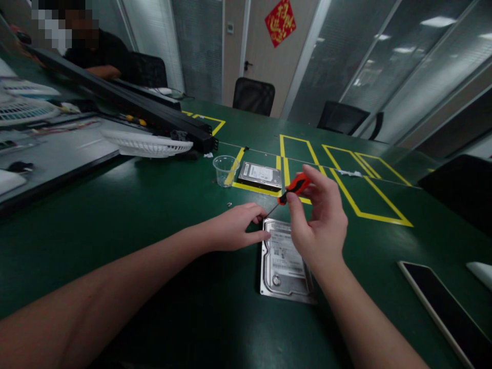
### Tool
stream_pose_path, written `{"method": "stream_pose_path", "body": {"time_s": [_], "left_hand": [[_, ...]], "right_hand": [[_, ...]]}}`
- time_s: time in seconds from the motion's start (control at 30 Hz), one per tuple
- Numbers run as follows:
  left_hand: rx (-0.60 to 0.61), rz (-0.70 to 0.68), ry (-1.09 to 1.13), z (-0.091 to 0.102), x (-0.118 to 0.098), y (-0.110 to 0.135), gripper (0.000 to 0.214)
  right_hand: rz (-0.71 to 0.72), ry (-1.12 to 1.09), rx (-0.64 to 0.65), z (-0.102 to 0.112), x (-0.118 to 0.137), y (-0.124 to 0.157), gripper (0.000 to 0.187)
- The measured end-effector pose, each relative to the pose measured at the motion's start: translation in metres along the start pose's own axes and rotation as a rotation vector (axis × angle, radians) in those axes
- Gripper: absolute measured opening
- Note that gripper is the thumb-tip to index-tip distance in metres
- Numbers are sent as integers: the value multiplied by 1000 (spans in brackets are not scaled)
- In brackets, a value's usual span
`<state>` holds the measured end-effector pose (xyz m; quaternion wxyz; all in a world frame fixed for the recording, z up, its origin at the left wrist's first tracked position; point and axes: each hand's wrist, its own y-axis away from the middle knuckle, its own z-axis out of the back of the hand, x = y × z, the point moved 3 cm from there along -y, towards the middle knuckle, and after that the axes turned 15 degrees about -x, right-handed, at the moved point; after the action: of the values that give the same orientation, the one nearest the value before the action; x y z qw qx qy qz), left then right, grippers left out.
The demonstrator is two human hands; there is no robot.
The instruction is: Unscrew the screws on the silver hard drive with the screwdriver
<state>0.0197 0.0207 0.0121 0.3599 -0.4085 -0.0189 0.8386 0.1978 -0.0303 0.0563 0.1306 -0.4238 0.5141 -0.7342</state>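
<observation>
A silver hard drive (286,261) lies flat on the green table, its labelled face up. My right hand (321,220) is closed around the red and black handle of a screwdriver (295,188). The thin shaft slants down to the drive's far left corner. There my left hand (249,225) rests against the drive's left edge, thumb on the top face and fingers curled by the screwdriver's tip. Whether those fingers pinch something small is hidden. A tiny metal piece (229,205) sits on the table beyond my left hand.
A second hard drive (259,175) lies farther off inside yellow tape, beside a clear plastic cup (225,171). On the right lies a dark-screened phone (446,312). White fan grilles (149,144) and a long black bar (154,110) occupy the left. Another person (103,56) sits at far left.
</observation>
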Motion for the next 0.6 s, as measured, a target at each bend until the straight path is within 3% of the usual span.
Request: {"method": "stream_pose_path", "body": {"time_s": [0.33,0.6], "left_hand": [[-8,-21,0,0,-1,0,36],[-5,-5,3,-1,0,0,39]], "right_hand": [[-62,-56,50,-1,2,2,59],[36,10,-5,0,0,0,57]]}}
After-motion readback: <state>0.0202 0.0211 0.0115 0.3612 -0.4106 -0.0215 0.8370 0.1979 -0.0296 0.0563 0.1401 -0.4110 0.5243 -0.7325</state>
